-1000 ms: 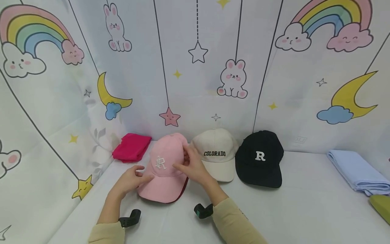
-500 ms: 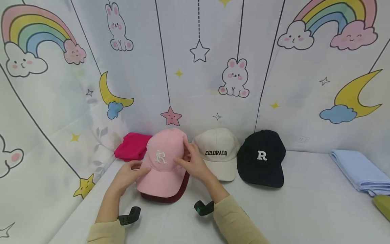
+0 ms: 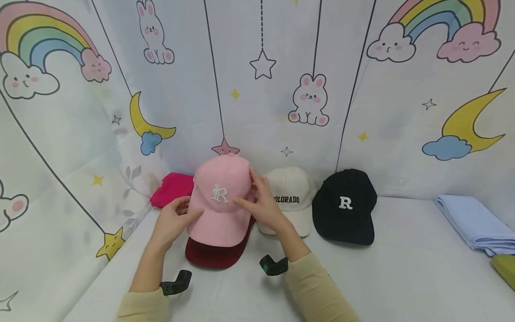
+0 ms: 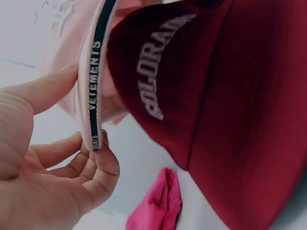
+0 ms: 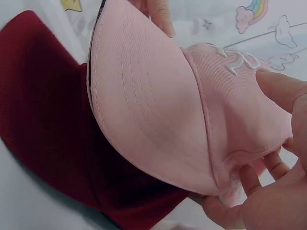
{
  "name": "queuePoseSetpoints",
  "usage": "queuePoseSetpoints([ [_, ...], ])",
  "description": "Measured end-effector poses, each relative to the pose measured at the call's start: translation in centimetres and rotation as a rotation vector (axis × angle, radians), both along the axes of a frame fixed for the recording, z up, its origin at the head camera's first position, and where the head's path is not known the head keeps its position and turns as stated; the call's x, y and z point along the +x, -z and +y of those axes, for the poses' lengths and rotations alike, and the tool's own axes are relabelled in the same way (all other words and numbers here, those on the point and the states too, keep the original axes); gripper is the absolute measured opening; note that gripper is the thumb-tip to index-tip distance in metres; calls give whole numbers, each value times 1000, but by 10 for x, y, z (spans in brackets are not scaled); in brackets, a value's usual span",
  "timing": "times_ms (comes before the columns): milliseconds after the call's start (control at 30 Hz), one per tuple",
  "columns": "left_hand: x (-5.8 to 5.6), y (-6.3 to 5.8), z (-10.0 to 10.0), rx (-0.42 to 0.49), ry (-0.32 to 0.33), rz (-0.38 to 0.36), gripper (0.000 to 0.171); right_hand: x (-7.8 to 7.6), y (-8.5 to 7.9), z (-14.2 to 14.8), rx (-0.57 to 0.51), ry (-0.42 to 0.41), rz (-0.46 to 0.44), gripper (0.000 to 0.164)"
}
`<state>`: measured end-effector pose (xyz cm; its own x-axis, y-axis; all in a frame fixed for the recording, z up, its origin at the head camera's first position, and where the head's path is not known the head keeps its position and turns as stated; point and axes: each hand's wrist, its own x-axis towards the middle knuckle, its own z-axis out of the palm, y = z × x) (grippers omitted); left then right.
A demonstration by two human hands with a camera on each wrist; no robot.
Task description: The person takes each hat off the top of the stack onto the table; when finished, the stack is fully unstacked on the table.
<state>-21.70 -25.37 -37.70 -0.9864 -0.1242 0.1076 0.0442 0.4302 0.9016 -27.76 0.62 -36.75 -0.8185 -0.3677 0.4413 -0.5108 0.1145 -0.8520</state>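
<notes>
Both hands hold a pink cap [image 3: 222, 179] with a white R on its front, raised above a dark red cap [image 3: 217, 257]. My left hand [image 3: 170, 223] pinches its edge at the left of the brim, thumb outside and fingers beneath, as the left wrist view shows. On the other side my right hand [image 3: 268, 209] grips the crown, thumb on the front and fingers under the edge. Pale lettering marks the front of the dark red cap [image 4: 249, 105]. Whether the two caps still touch at the back is hidden.
Just right stands a cream cap [image 3: 287, 192] reading COLORADO, then a black cap [image 3: 344, 208] with a white R. A folded bright pink cloth [image 3: 170, 190] lies at back left. Folded light blue cloth [image 3: 474, 223] and a green item [image 3: 504, 270] lie far right.
The pink cap has risen and moved slightly right with both hands, tilting up off the dark red cap. More of the dark red brim now shows below it.
</notes>
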Motion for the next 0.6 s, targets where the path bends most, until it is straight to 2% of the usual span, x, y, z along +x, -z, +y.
queuePoseSetpoints([
  [333, 2, -12, 20, 11, -14, 106, 66, -3, -14, 15, -35, 38, 54, 95],
  [467, 0, -12, 25, 18, -4, 158, 65, -2, -19, 18, -62, 36, 44, 96],
  [600, -1, -11, 27, 26, 3, 176, 64, -3, -20, 16, -90, 21, 42, 96],
])
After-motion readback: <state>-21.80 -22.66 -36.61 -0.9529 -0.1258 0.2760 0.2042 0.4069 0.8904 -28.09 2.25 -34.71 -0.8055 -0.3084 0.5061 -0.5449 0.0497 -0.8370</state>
